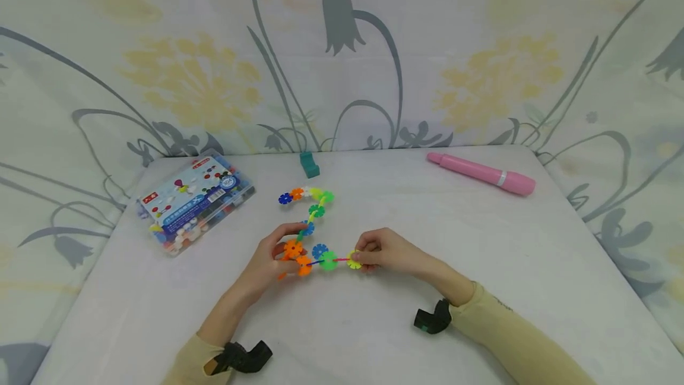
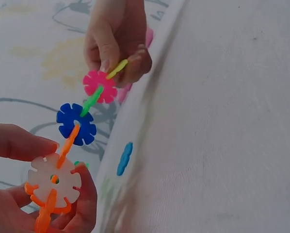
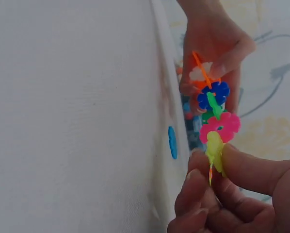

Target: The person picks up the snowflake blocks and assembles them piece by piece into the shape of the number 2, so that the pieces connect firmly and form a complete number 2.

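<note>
The chain of colourful plastic snowflake discs [image 1: 312, 236] hangs just above the white table [image 1: 481, 266], stretched between our hands so its links stay taut. Our left hand [image 1: 272, 260] pinches the orange end, our right hand [image 1: 382, 251] the yellow disc; that held span runs left to right, its tail curving away from us.
</note>
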